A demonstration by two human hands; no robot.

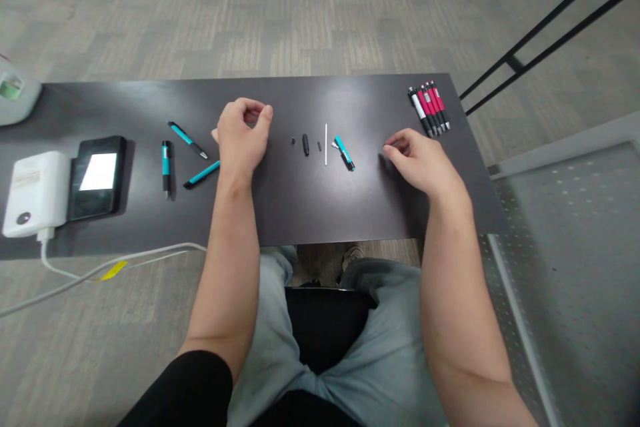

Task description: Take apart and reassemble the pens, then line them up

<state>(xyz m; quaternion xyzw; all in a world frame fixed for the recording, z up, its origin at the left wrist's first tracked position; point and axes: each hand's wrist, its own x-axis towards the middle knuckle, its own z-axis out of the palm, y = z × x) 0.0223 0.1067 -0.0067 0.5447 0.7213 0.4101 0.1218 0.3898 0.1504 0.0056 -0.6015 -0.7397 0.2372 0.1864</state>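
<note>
My left hand point(245, 130) rests on the dark table, fingers loosely curled and nothing visible in it. Beside its wrist lies a teal pen point(203, 174), partly hidden by my arm. My right hand point(417, 159), also loosely curled and holding nothing I can see, lies on the right. Between the hands are pen parts in a row: a tiny dark piece point(293, 141), a black grip point(306, 145), a small dark piece, possibly a spring point(319, 146), a thin white refill point(326, 144), and a teal pen barrel point(344, 153) with a black end and a clip.
Two more teal pens point(166, 170) lie left. Several red pens point(434, 107) and a white one point(419, 111) are lined up at the right. A white power bank point(37, 193) with a cable point(125, 259) and a black device point(99, 177) occupy the table's left end.
</note>
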